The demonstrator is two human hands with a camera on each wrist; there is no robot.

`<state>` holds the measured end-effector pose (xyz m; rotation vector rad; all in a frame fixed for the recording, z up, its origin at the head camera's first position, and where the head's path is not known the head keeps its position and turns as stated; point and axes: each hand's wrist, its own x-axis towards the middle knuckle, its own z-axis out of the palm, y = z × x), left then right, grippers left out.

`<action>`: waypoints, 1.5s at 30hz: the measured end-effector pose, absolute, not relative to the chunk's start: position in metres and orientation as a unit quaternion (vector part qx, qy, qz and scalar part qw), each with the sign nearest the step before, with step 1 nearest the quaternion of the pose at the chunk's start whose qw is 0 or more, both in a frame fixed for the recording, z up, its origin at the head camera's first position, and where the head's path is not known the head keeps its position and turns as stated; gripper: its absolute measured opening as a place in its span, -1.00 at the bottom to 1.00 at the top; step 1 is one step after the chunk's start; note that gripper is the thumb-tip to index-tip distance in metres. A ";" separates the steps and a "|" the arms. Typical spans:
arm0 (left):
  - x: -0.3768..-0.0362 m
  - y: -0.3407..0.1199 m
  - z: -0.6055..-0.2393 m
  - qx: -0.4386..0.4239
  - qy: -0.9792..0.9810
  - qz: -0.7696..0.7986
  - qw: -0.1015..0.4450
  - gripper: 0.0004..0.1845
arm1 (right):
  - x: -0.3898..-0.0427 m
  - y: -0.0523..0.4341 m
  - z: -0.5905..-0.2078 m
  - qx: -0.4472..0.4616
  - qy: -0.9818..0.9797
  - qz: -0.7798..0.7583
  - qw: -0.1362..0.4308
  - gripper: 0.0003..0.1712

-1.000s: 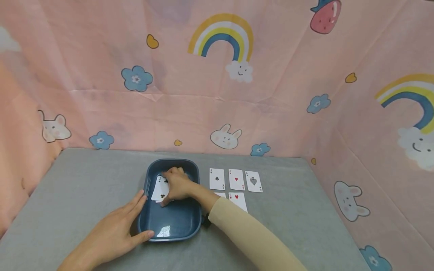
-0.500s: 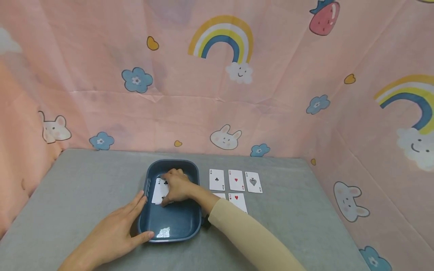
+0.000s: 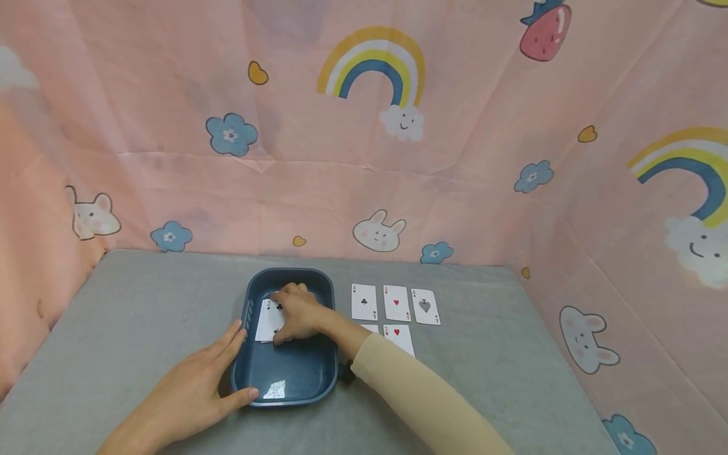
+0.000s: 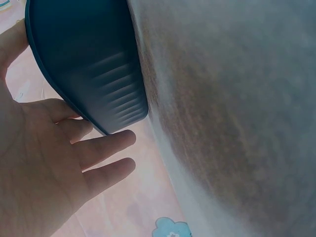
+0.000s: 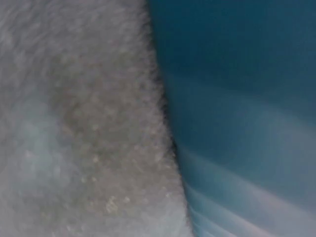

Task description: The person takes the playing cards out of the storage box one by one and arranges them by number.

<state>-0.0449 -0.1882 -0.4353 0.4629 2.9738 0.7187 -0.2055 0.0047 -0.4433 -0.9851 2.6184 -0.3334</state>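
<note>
A dark blue plastic tray point(image 3: 296, 382) sits on the grey cloth table point(image 3: 142, 303). Inside it lies a small pile of playing cards point(image 3: 267, 319), a two of clubs on top. My right hand point(image 3: 296, 313) reaches into the tray with curled fingers pinching the cards. My left hand point(image 3: 199, 385) lies with straight fingers against the tray's near left corner, thumb along its front rim. In the left wrist view the tray's ribbed outer wall point(image 4: 98, 74) touches that hand's fingers point(image 4: 106, 145). The right wrist view shows only the tray wall point(image 5: 237, 123) and cloth.
Three aces point(image 3: 395, 303) lie face up in a row right of the tray, with two more cards point(image 3: 398, 335) below them, partly hidden by my right sleeve point(image 3: 409, 385). Pink patterned fabric walls point(image 3: 364, 158) close in the table at the back and both sides.
The cards under my right hand have shifted slightly; both hands stay almost where they were.
</note>
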 end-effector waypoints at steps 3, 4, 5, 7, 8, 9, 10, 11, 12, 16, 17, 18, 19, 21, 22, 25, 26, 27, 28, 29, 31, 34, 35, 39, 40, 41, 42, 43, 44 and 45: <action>-0.046 -0.188 -0.435 0.148 0.961 0.232 0.030 0.16 | -0.206 0.007 -0.440 -0.345 0.917 -0.123 0.160 0.00; -0.046 -0.187 -0.435 0.146 0.961 0.231 0.034 0.16 | -0.206 0.008 -0.438 -0.345 0.916 -0.128 0.161 0.00; -0.046 -0.187 -0.435 0.145 0.961 0.231 0.037 0.17 | -0.207 0.009 -0.436 -0.346 0.915 -0.133 0.161 0.00; -0.046 -0.187 -0.434 0.141 0.962 0.230 0.041 0.18 | -0.207 0.011 -0.433 -0.348 0.913 -0.139 0.160 -0.01; -0.047 -0.187 -0.435 0.140 0.962 0.230 0.042 0.18 | -0.207 0.011 -0.431 -0.349 0.912 -0.142 0.160 -0.01; -0.047 -0.186 -0.435 0.139 0.962 0.229 0.044 0.18 | -0.207 0.012 -0.430 -0.350 0.911 -0.145 0.161 -0.01; -0.047 -0.186 -0.435 0.138 0.963 0.229 0.044 0.18 | -0.206 0.013 -0.428 -0.352 0.910 -0.147 0.161 -0.01; -0.047 -0.186 -0.435 0.137 0.963 0.228 0.045 0.19 | -0.206 0.014 -0.427 -0.353 0.910 -0.146 0.160 -0.01; -0.047 -0.186 -0.435 0.137 0.963 0.228 0.045 0.19 | -0.206 0.015 -0.425 -0.354 0.910 -0.146 0.159 -0.02; -0.047 -0.186 -0.436 0.137 0.963 0.227 0.042 0.19 | -0.204 0.019 -0.421 -0.360 0.909 -0.143 0.154 -0.02; -0.047 -0.186 -0.436 0.137 0.964 0.226 0.042 0.19 | -0.204 0.019 -0.421 -0.362 0.908 -0.143 0.153 -0.02; -0.047 -0.186 -0.436 0.137 0.964 0.225 0.040 0.19 | -0.204 0.020 -0.420 -0.364 0.908 -0.143 0.152 -0.02; -0.047 -0.186 -0.436 0.137 0.964 0.224 0.040 0.19 | -0.203 0.021 -0.420 -0.366 0.907 -0.143 0.151 -0.02; -0.047 -0.186 -0.436 0.136 0.965 0.222 0.040 0.19 | -0.203 0.024 -0.419 -0.367 0.907 -0.142 0.149 -0.02; -0.047 -0.185 -0.436 0.136 0.965 0.221 0.041 0.19 | -0.203 0.025 -0.418 -0.367 0.907 -0.142 0.149 -0.02; -0.047 -0.185 -0.436 0.134 0.965 0.220 0.045 0.20 | -0.203 0.028 -0.417 -0.366 0.907 -0.143 0.150 -0.01; -0.047 -0.185 -0.436 0.134 0.965 0.221 0.046 0.20 | -0.203 0.028 -0.417 -0.366 0.907 -0.143 0.150 -0.01; -0.047 -0.185 -0.436 0.133 0.965 0.220 0.047 0.20 | -0.203 0.030 -0.416 -0.365 0.907 -0.145 0.151 -0.01; -0.047 -0.185 -0.436 0.133 0.965 0.220 0.047 0.20 | -0.202 0.030 -0.416 -0.365 0.907 -0.146 0.151 -0.02; -0.047 -0.185 -0.436 0.135 0.965 0.219 0.046 0.21 | -0.202 0.031 -0.415 -0.364 0.907 -0.148 0.152 -0.01; -0.047 -0.185 -0.436 0.134 0.965 0.219 0.045 0.21 | -0.202 0.033 -0.414 -0.363 0.906 -0.152 0.154 -0.02; -0.047 -0.185 -0.436 0.135 0.965 0.219 0.044 0.21 | -0.201 0.036 -0.412 -0.362 0.905 -0.157 0.156 -0.02; -0.047 -0.185 -0.436 0.135 0.965 0.219 0.043 0.21 | -0.202 0.036 -0.412 -0.362 0.905 -0.159 0.157 -0.03; -0.047 -0.185 -0.436 0.135 0.965 0.220 0.043 0.21 | -0.202 0.038 -0.410 -0.360 0.903 -0.166 0.162 -0.02; -0.047 -0.185 -0.436 0.134 0.965 0.220 0.044 0.21 | -0.202 0.038 -0.410 -0.360 0.903 -0.168 0.164 -0.02; -0.047 -0.185 -0.436 0.134 0.965 0.220 0.044 0.21 | -0.202 0.038 -0.410 -0.360 0.902 -0.169 0.166 -0.02; -0.047 -0.185 -0.436 0.133 0.965 0.220 0.044 0.21 | -0.202 0.038 -0.410 -0.360 0.902 -0.171 0.168 -0.02; -0.047 -0.184 -0.436 0.133 0.966 0.219 0.044 0.21 | -0.202 0.039 -0.410 -0.360 0.901 -0.174 0.170 -0.02; -0.047 -0.184 -0.436 0.132 0.966 0.218 0.044 0.21 | -0.202 0.039 -0.410 -0.361 0.900 -0.176 0.172 -0.02; -0.047 -0.184 -0.436 0.132 0.966 0.217 0.044 0.21 | -0.202 0.039 -0.409 -0.361 0.899 -0.179 0.174 -0.03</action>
